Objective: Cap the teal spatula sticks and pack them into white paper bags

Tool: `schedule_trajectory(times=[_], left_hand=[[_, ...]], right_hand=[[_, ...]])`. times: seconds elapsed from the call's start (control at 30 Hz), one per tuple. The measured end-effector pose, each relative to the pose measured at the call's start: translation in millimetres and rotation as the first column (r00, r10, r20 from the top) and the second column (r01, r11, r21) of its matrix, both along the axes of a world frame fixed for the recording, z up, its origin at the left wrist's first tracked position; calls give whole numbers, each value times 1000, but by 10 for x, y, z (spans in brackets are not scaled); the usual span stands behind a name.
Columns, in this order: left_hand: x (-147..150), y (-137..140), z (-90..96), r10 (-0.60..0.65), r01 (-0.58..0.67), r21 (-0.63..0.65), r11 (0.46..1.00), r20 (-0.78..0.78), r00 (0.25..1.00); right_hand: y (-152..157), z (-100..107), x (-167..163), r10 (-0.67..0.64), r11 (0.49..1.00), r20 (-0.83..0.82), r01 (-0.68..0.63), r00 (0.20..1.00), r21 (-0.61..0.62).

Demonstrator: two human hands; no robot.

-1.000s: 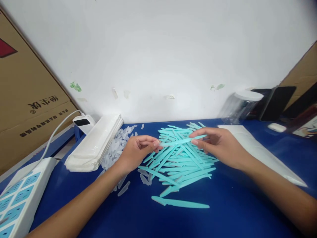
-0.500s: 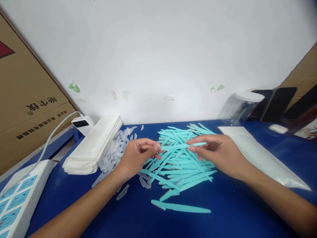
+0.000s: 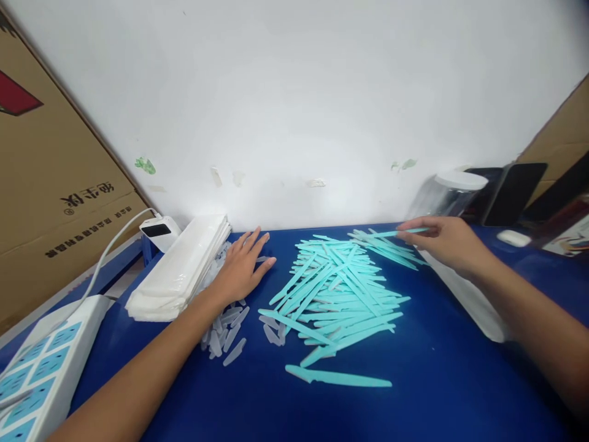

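Note:
My right hand (image 3: 439,239) pinches a teal eyebrow razor (image 3: 384,234) at the back right, above a small group of similar razors (image 3: 396,253). My left hand (image 3: 243,264) lies palm down with fingers spread over the heap of translucent blade caps (image 3: 223,328), hiding part of it. Between the hands is a large criss-crossed pile of teal razors (image 3: 335,288). One single razor (image 3: 338,376) lies apart, closer to me. A few caps (image 3: 271,331) rest by the pile's left edge.
White folded plastic bags (image 3: 179,264) are stacked on the left, near a power strip (image 3: 55,362) and a small white device (image 3: 160,232). Under my right forearm is a white packet (image 3: 469,301). A clear jar (image 3: 453,190) and dark phone (image 3: 515,193) stand at the back right.
My hands have parted from the razor they both held over the large pile. My right hand carried it to the back right; my left moved left onto the caps and spread its fingers.

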State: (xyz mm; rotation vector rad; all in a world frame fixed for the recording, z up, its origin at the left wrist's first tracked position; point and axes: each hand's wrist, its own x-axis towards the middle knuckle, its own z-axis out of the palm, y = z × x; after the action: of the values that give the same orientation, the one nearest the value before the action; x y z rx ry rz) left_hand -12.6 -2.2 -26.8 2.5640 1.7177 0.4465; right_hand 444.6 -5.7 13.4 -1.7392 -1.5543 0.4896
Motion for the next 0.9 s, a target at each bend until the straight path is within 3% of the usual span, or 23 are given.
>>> schedule_trajectory(times=[0.27,0.4,0.53,0.67,0.77,0.9], left_hand=[[-9,44,-2,-38,31,-103,994,-64,997],[7,115,23,-88,81,-86,993,-83,993],[30,188,41,-122,112,-108,988,-88,989],[43,205,20,-114,105,-135,985,-63,991],[43,204,-11,-125,124,-41,991,-10,992],[36,191,-29,-153,150,62,987,37,988]], right_hand=[[70,-173,-29,74,997,139,-77,988,17],[29,-243,-206,96,987,199,-119,975,107],[-115,-235,-482,229,932,275,-292,934,215],[-256,-178,-652,382,904,270,-418,884,88],[-310,-144,-698,428,898,256,-439,867,-16],[-333,-136,-715,485,872,235,-487,842,-51]])
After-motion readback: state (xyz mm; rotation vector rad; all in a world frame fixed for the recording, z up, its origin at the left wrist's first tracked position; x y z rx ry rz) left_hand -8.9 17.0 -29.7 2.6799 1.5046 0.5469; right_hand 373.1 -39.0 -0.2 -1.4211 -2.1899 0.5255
